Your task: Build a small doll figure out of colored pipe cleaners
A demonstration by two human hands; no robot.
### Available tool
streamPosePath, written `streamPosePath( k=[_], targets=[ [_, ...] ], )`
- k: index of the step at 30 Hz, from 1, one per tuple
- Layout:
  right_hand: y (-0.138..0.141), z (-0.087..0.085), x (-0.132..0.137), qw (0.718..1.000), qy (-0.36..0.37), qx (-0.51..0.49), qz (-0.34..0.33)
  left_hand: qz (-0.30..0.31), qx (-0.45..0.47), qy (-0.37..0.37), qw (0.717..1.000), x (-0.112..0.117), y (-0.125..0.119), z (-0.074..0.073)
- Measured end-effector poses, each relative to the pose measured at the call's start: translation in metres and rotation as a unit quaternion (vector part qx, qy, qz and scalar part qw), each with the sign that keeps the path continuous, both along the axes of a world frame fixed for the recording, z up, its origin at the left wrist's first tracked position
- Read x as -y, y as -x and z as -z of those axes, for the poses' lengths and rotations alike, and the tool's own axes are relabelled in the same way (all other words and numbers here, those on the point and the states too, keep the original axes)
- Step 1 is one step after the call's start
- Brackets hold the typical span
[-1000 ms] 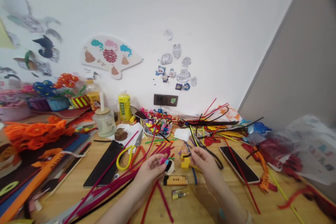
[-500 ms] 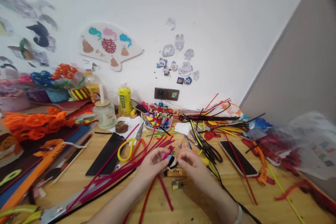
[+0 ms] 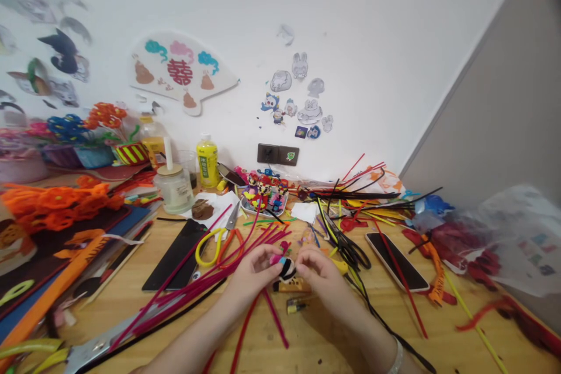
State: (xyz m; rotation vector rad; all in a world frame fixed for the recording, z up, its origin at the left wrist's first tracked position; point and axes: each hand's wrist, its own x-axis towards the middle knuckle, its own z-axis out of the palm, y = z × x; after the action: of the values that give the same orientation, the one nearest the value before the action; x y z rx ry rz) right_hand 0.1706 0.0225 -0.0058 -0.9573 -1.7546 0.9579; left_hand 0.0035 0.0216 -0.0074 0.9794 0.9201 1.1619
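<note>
Between my two hands is a small figure (image 3: 287,269) with black, white, light blue and magenta parts; its exact kind is too small to make out. My left hand (image 3: 255,272) pinches its left side, thumb and fingers closed. On the other side, my right hand (image 3: 319,272) has its fingertips closed at the figure's right edge. Below them on the table lie a small orange-brown box (image 3: 293,287), partly covered, and a little yellow-and-dark piece (image 3: 297,305). Magenta pipe cleaners (image 3: 193,292) fan out beneath my left wrist.
Scissors with yellow handles (image 3: 208,248) lie left, near a black flat panel (image 3: 175,257). A phone (image 3: 397,261) rests right, a red stem across it. Several small colourful figures fill a tray (image 3: 264,210) at the back, by a yellow bottle (image 3: 207,160) and a candle jar (image 3: 173,190).
The view has shifted very slightly. Both hands stay in nearly the same place around the small figure.
</note>
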Motion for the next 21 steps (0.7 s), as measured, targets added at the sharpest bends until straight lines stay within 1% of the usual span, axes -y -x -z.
streamPosePath(
  k=[5, 9, 17, 21],
  targets=[
    [-0.0002, -0.0011, 0.0002, 0.999, -0.028, 0.018, 0.025, -0.007, -0.014, -0.024, 1.0, -0.0022, -0.0003, 0.0043],
    [-0.0005, 0.0008, -0.0007, 0.998, -0.037, 0.025, 0.031, 0.008, -0.016, -0.035, 0.999, -0.003, 0.0006, 0.007],
    [0.0003, 0.0016, 0.0001, 0.998, -0.035, 0.032, 0.042, 0.027, -0.017, -0.036, 0.999, -0.0004, 0.0013, 0.0053],
    [0.001, 0.0022, 0.0006, 0.998, -0.041, 0.03, 0.047, 0.024, -0.023, -0.041, 0.999, -0.0007, 0.0012, 0.0055]
  ],
)
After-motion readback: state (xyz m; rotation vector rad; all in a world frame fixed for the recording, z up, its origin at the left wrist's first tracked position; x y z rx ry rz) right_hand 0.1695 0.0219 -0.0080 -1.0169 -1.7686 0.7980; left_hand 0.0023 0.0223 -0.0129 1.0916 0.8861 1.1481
